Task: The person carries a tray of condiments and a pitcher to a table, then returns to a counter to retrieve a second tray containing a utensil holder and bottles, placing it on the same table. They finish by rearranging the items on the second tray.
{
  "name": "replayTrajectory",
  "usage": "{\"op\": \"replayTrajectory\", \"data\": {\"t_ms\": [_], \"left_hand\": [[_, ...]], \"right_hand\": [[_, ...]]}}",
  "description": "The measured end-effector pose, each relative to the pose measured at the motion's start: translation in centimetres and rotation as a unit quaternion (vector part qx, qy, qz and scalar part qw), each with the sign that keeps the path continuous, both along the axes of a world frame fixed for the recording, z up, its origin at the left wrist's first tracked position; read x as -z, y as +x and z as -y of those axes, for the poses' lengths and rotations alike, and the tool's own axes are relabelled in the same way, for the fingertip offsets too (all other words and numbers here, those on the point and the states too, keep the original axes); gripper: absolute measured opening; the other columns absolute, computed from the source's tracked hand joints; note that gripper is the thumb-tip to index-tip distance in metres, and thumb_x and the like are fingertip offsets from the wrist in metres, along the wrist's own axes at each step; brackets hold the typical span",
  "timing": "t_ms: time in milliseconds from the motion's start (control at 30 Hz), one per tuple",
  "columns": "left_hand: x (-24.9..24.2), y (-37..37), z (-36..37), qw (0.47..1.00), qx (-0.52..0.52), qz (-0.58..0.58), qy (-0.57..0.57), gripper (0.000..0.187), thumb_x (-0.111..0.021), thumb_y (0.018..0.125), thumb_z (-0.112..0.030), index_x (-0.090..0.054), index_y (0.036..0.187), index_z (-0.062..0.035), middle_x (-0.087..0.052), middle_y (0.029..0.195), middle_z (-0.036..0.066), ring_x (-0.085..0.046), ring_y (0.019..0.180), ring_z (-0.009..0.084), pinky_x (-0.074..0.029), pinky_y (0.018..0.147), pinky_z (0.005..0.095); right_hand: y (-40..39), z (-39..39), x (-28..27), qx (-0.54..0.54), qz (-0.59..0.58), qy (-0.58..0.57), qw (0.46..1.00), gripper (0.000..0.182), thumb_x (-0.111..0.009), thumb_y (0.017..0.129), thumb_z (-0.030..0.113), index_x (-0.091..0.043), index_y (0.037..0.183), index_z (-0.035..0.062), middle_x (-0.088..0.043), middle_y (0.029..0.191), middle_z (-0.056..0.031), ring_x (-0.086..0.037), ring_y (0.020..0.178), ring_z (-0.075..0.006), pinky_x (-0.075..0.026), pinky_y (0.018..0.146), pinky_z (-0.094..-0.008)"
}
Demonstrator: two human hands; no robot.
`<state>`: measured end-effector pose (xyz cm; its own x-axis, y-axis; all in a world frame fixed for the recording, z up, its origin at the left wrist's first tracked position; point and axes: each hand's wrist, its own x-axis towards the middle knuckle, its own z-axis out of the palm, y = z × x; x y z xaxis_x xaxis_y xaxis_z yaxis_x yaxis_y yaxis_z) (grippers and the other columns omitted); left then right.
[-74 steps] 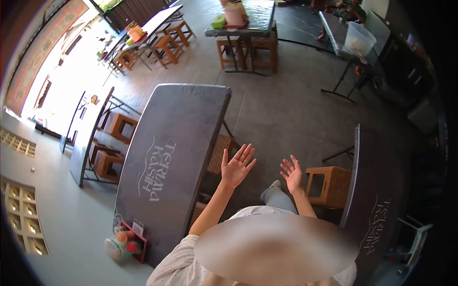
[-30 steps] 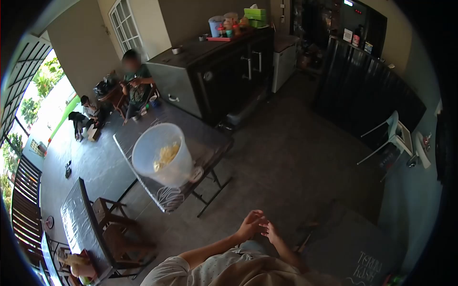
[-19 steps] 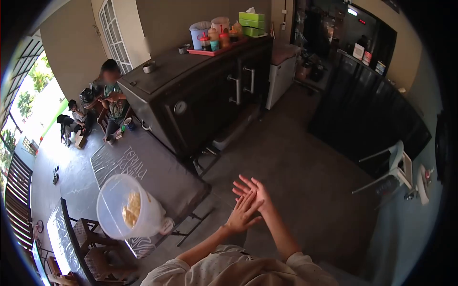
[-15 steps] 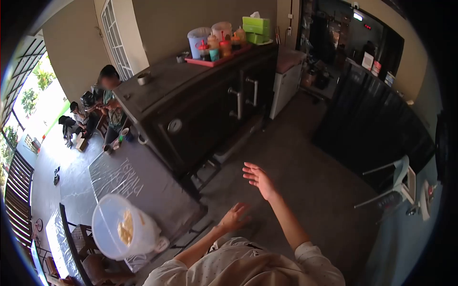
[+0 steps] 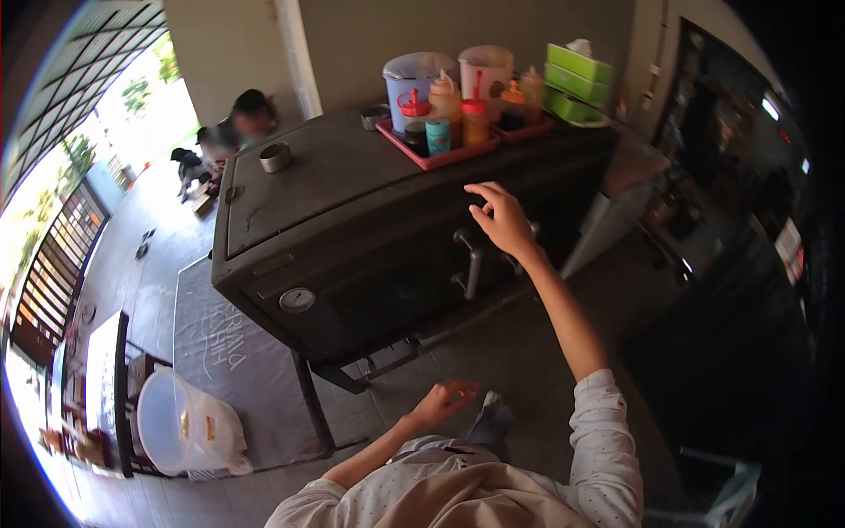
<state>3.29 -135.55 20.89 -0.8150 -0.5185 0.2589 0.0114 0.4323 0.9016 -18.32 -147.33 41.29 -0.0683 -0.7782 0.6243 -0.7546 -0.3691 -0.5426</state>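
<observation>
My right hand (image 5: 502, 217) is raised in front of the dark metal oven cabinet (image 5: 387, 255), below a red tray (image 5: 440, 160) on its top. Its fingers are apart and hold nothing. My left hand (image 5: 444, 402) hangs low before my waist, fingers apart and empty, slightly blurred. The red tray carries a red-capped jar (image 5: 414, 121), sauce bottles (image 5: 446, 104) and a teal container (image 5: 437, 136). Behind them stand a bluish bucket (image 5: 400, 79) and a pinkish bucket (image 5: 485, 70). The cabinet front has a round gauge (image 5: 297, 299) and metal handles (image 5: 473, 264).
A round metal tin (image 5: 275, 157) sits on the cabinet's left top, green tissue boxes (image 5: 576, 77) at its right. On the lower left, a translucent tub (image 5: 189, 427) is by a dark covered table (image 5: 264, 387). People (image 5: 251, 119) are at the back left; a chair (image 5: 735, 493) is lower right.
The view has shifted, and the cabinet with its tray appears closer. My right hand has risen towards the cabinet's upper front edge. My left hand remains low.
</observation>
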Motion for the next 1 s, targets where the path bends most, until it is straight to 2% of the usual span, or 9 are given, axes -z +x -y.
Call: {"op": "replayTrajectory", "data": {"t_ms": [33, 100, 167, 233, 267, 400, 467, 800, 1000], "left_hand": [[0.0, -1.1, 0.6, 0.999, -0.034, 0.011, 0.010, 0.022, -0.052, 0.080, -0.013, -0.055, 0.099, -0.0032, -0.058, 0.092, 0.011, -0.057, 0.082, 0.0195, -0.045, 0.070, 0.0293], [0.5, -3.5, 1.7, 0.996, -0.087, 0.016, 0.022, 0.023, -0.050, 0.081, -0.015, -0.055, 0.100, -0.0031, -0.058, 0.093, 0.011, -0.057, 0.082, 0.0192, -0.045, 0.071, 0.0292], [1.7, -6.0, 2.9, 0.975, -0.185, 0.031, 0.122, 0.025, -0.047, 0.084, -0.020, -0.055, 0.099, -0.0015, -0.059, 0.090, 0.010, -0.056, 0.082, 0.0165, -0.044, 0.072, 0.0281], [1.3, -8.7, 4.1, 0.959, -0.244, -0.004, 0.142, 0.027, -0.046, 0.085, -0.022, -0.054, 0.099, -0.0001, -0.059, 0.088, 0.009, -0.056, 0.081, 0.0150, -0.043, 0.072, 0.0275], [1.1, -9.7, 4.7, 0.944, -0.285, -0.033, 0.161, 0.029, -0.045, 0.086, -0.023, -0.054, 0.098, 0.0014, -0.059, 0.086, 0.008, -0.055, 0.080, 0.0136, -0.043, 0.072, 0.0268], [-1.7, -13.7, 5.8, 0.911, -0.364, -0.050, 0.185, 0.029, -0.045, 0.085, -0.026, -0.055, 0.096, 0.0002, -0.059, 0.082, 0.009, -0.055, 0.079, 0.0136, -0.042, 0.071, 0.0253], [-1.6, -15.5, 6.5, 0.901, -0.352, -0.119, 0.223, 0.030, -0.043, 0.086, -0.025, -0.054, 0.093, 0.0015, -0.058, 0.079, 0.008, -0.055, 0.078, 0.0127, -0.042, 0.072, 0.0248], [-5.6, -18.1, 11.7, 0.887, -0.294, -0.196, 0.298, 0.030, -0.040, 0.087, -0.027, -0.053, 0.092, -0.0003, -0.057, 0.081, 0.007, -0.055, 0.078, 0.0151, -0.042, 0.073, 0.0268], [-9.2, -16.6, 15.6, 0.815, -0.239, -0.312, 0.426, 0.047, -0.030, 0.086, -0.046, -0.048, 0.100, -0.0047, -0.055, 0.092, 0.009, -0.054, 0.089, 0.0212, -0.041, 0.080, 0.0338]], "right_hand": [[-1.2, 2.5, -0.4, -0.022, -0.004, -0.003, 1.000, 0.026, -0.055, 0.070, 0.005, -0.055, 0.096, 0.0064, -0.053, 0.094, -0.0063, -0.055, 0.074, -0.0208, -0.044, 0.064, -0.0287], [-3.5, 7.2, -0.9, 0.026, -0.147, -0.115, 0.982, 0.028, -0.055, 0.071, 0.009, -0.053, 0.098, 0.0069, -0.052, 0.098, -0.0049, -0.056, 0.076, -0.0229, -0.046, 0.065, -0.0327], [-5.6, 10.8, -1.5, 0.007, -0.171, -0.120, 0.978, 0.024, -0.056, 0.071, 0.012, -0.056, 0.095, 0.0079, -0.053, 0.095, -0.0029, -0.057, 0.076, -0.0258, -0.046, 0.065, -0.0352], [-7.6, 13.8, -2.3, -0.003, -0.278, -0.055, 0.959, 0.021, -0.059, 0.069, 0.014, -0.059, 0.089, 0.0094, -0.055, 0.090, -0.0031, -0.057, 0.071, -0.0267, -0.047, 0.062, -0.0358], [-8.2, 14.7, -2.5, -0.018, -0.293, -0.065, 0.954, 0.016, -0.061, 0.068, 0.017, -0.060, 0.082, 0.0094, -0.056, 0.080, -0.0037, -0.057, 0.070, -0.0268, -0.046, 0.060, -0.0372], [-9.2, 16.8, -1.8, -0.080, -0.322, -0.057, 0.942, 0.014, -0.060, 0.069, 0.019, -0.060, 0.077, 0.0079, -0.056, 0.074, -0.0058, -0.058, 0.066, -0.0266, -0.046, 0.056, -0.0373], [-9.7, 17.0, -1.6, -0.082, -0.315, -0.104, 0.940, 0.013, -0.058, 0.070, 0.020, -0.058, 0.072, 0.0076, -0.055, 0.068, -0.0067, -0.057, 0.061, -0.0269, -0.045, 0.052, -0.0369], [-10.3, 14.2, -1.5, -0.150, -0.288, -0.166, 0.931, 0.008, -0.056, 0.071, 0.016, -0.054, 0.067, 0.0094, -0.050, 0.062, -0.0043, -0.055, 0.052, -0.0234, -0.043, 0.046, -0.0333], [-11.1, 11.3, -1.7, -0.167, -0.288, -0.176, 0.926, 0.004, -0.055, 0.069, 0.012, -0.053, 0.070, 0.0094, -0.047, 0.061, -0.0022, -0.053, 0.052, -0.0203, -0.041, 0.044, -0.0301]]}}
